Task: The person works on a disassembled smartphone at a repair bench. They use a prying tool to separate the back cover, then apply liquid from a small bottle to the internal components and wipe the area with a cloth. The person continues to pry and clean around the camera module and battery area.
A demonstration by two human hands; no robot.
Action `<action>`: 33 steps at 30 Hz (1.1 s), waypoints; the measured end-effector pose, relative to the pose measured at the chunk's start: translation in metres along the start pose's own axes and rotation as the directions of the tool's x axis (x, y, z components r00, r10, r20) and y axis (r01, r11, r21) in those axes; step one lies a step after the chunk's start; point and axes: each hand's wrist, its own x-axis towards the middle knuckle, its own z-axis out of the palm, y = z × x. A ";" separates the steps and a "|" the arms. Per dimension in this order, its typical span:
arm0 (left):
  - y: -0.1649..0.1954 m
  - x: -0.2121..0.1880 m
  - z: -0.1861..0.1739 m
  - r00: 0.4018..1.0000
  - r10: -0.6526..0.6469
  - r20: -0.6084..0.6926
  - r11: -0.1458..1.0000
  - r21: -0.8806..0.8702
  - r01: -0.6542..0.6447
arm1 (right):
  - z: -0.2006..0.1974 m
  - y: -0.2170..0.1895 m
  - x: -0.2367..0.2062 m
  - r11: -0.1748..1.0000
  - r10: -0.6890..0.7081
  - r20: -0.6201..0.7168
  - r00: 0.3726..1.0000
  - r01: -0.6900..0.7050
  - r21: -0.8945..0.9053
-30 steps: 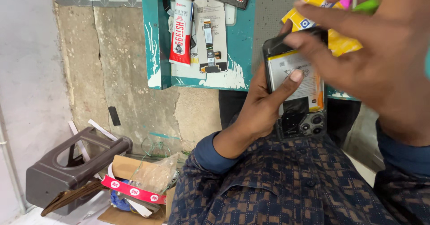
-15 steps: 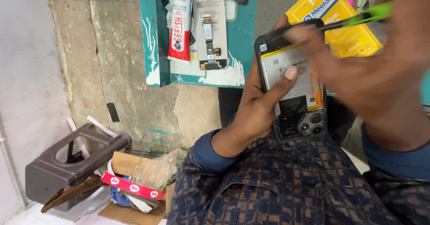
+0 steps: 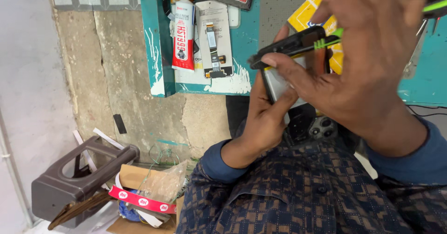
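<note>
My fingers [image 3: 279, 75] of the right hand [image 3: 358, 71] pinch a green-handled tool [image 3: 326, 42] against the top edge of the phone [image 3: 298, 89], which my left hand [image 3: 265, 122] clamps from below, held up before my chest. If the tool slips off the edge, I judge it could gouge the screen or twist the phone loose.

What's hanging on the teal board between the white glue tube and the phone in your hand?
A clear packet holding a small flat cable part hangs between the white glue tube and the phone, seen in the head view.
</note>
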 end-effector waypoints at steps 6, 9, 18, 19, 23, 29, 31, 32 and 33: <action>0.006 0.004 -0.010 0.995 -0.099 -0.012 0.952 -0.292 0.091 | -0.019 0.046 -0.029 0.978 0.203 -0.026 0.979 -0.201 0.053; 0.012 0.004 -0.012 0.999 -0.035 -0.028 0.948 -0.317 0.024 | -0.030 0.067 -0.039 0.987 0.047 0.054 0.997 -0.055 0.151; 0.003 0.002 -0.016 0.979 0.105 -0.175 0.898 -0.407 -0.169 | -0.014 0.048 -0.033 0.939 -0.032 0.325 0.945 -0.083 0.333; 0.001 0.002 -0.018 0.979 0.114 -0.168 0.900 -0.399 -0.173 | -0.019 0.051 -0.029 0.956 -0.024 0.357 0.934 -0.083 0.282; -0.012 0.006 -0.032 0.967 0.015 -0.256 0.935 -0.339 -0.104 | -0.039 0.082 -0.018 0.987 -0.140 0.469 0.872 0.161 -0.003; -0.030 0.012 -0.033 0.909 0.012 -0.417 0.931 -0.328 -0.162 | -0.033 0.082 -0.014 0.975 -0.208 0.386 0.899 0.222 0.009; -0.031 0.014 -0.031 0.894 0.066 -0.444 0.933 -0.290 -0.212 | -0.029 0.064 -0.012 0.966 -0.253 0.244 0.936 0.257 0.014; -0.031 0.014 -0.029 0.884 0.102 -0.456 0.935 -0.258 -0.241 | -0.026 0.054 -0.012 0.957 -0.284 0.205 0.937 0.291 -0.005; -0.031 0.013 -0.027 0.873 0.136 -0.468 0.936 -0.227 -0.267 | -0.023 0.046 -0.013 0.946 -0.314 0.166 0.935 0.323 -0.027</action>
